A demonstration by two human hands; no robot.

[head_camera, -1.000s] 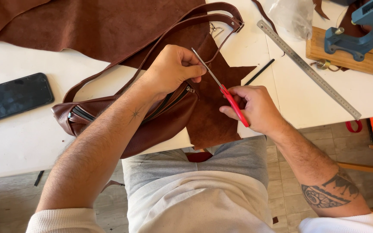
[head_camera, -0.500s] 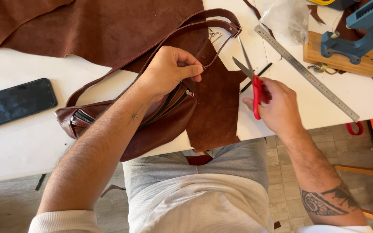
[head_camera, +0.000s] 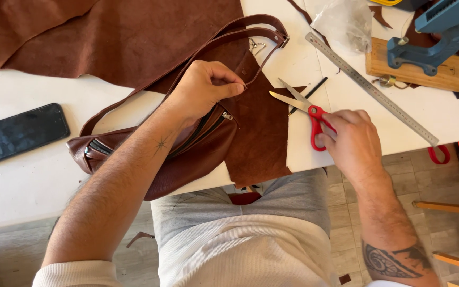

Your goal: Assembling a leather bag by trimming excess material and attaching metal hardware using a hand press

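Head view: your left hand [head_camera: 203,87] has thumb and fingers pinched shut on the thin strap [head_camera: 229,45] where it crosses the brown leather piece [head_camera: 258,133], pressing down on both. Your right hand [head_camera: 349,138] has fingers thru the red handles of the scissors [head_camera: 306,109] and is closed around them; blades are spread apart, tips pointing left toward the leather's right edge, near it but not touching. Under your left wrist lies the brown zip bag [head_camera: 187,159], at the table's [head_camera: 27,186] front edge, strap looping up and right. Leather piece sits partly under the bag and hangs over the front edge. Black pen [head_camera: 309,95] lies just behind the blades. Steel ruler [head_camera: 373,90] runs diagonally, right of the scissors. Big leather hide [head_camera: 107,37] fills the top left; dark phone [head_camera: 19,133] lies far left, well apart.
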